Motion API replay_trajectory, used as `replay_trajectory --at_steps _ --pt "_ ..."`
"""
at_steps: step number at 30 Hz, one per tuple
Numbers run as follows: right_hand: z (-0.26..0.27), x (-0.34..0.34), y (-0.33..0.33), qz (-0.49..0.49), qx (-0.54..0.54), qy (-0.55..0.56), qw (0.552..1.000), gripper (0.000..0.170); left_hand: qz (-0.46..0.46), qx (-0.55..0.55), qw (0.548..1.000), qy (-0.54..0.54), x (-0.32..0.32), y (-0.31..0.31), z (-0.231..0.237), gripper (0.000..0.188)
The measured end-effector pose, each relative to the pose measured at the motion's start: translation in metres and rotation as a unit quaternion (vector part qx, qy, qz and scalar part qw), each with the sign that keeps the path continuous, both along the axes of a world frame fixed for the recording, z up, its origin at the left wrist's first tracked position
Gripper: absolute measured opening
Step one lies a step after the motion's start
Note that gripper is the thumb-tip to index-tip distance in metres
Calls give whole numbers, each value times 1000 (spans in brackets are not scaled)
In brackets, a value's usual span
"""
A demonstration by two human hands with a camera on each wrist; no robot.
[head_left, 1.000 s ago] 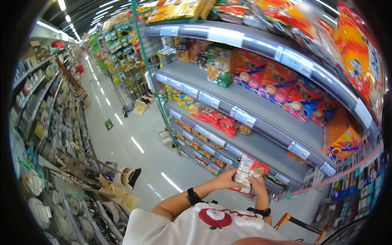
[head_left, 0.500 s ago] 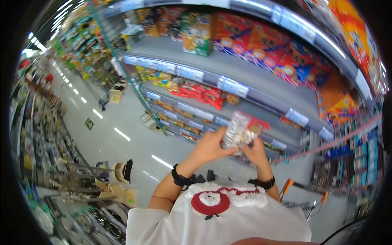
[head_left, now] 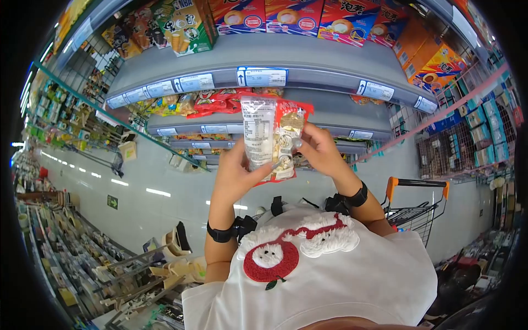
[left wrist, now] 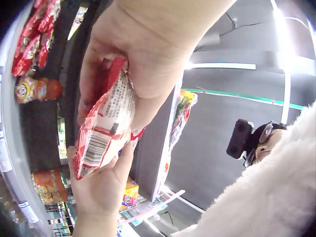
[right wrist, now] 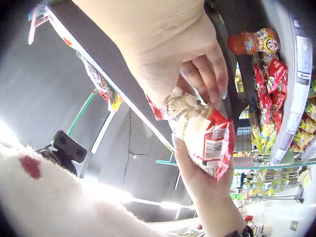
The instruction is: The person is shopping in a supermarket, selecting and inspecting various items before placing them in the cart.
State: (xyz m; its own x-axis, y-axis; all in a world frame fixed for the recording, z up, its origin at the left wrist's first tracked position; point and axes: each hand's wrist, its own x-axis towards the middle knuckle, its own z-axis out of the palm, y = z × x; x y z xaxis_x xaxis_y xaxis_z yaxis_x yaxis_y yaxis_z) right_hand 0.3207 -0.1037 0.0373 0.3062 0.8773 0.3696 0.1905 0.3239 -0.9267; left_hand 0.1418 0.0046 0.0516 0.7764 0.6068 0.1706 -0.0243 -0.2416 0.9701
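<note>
A red and white snack bag (head_left: 259,132) is held up in front of the chest, its printed panel facing the head camera and a clear strip showing pale pieces inside. My left hand (head_left: 234,175) grips its left edge, thumb lying across the lower front. On the other side my right hand (head_left: 323,151) pinches the right edge between thumb and fingers. In the left wrist view, the bag's barcode end (left wrist: 96,148) lies between the left hand (left wrist: 140,49) above and the right hand (left wrist: 103,192) below. The right wrist view shows the same bag (right wrist: 202,133) from the opposite side.
A grey shelf (head_left: 220,60) with snack boxes (head_left: 239,16) stands right ahead; red packets (head_left: 217,102) lie one level lower. A cart with an orange and black handle (head_left: 418,182) is at the right. Goods racks (head_left: 71,264) line the left, beside the tiled aisle.
The head view has turned to face the shelf more squarely. The bag has come closer and more upright, its printed panel now readable toward the camera. Both hands keep hold of it.
</note>
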Motion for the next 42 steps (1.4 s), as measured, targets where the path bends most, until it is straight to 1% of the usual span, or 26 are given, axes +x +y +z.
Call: replay_trajectory --at_steps 1,4,7,10,11,14,20,23,25,26,28,29,32,33,35,38,42 --pt "-2 1 1 -9 16 5 1000 28 -12 3 1000 19 0 0 0 46" --pt "4 0 0 -15 1 10 1000 24 -27 -32 999 -27 5 -1 -6 45" --pt "6 0 -4 -50 -46 3 998 21 -38 -17 998 -40 8 -1 -6 44" --pt "2 4 -4 -82 -34 -10 996 21 -49 -22 998 -14 8 0 -4 43" --pt "6 3 -4 -107 -19 -14 994 21 -56 -25 998 -11 8 0 -4 44" --pt "2 14 -9 -120 -11 -92 988 24 -74 -37 996 -14 11 0 -4 47" --pt "3 15 -8 -152 36 -101 983 27 -108 -80 990 -42 17 -1 -2 50" --pt "-1 15 -6 -166 24 -80 983 28 -115 -122 982 -88 23 -4 -4 50" --pt "-3 16 -8 -177 -39 -78 980 29 -111 -159 972 -133 29 -4 -13 49" --pt "-4 17 -8 -181 -70 -77 978 29 -114 -197 968 -102 30 -3 -17 48" --pt "-17 19 -6 -143 -111 45 982 28 -120 -269 955 -40 32 5 -26 46" --pt "-27 21 -5 -123 -131 106 978 28 -136 -313 940 -26 32 11 -40 42" --pt "-53 32 -9 -82 -237 230 940 27 -126 -463 877 -42 36 10 -58 42" --pt "-52 30 -9 -88 -231 229 941 27 -113 -476 871 -40 38 8 -63 42" --pt "-48 25 -12 -100 -220 230 943 28 -117 -472 874 -24 42 4 -66 42" --pt "-53 24 -11 -110 -232 242 936 30 -125 -469 874 -12 47 4 -67 44" --pt "-57 25 -11 -87 -239 267 930 33 -131 -471 872 -9 49 3 -65 46"
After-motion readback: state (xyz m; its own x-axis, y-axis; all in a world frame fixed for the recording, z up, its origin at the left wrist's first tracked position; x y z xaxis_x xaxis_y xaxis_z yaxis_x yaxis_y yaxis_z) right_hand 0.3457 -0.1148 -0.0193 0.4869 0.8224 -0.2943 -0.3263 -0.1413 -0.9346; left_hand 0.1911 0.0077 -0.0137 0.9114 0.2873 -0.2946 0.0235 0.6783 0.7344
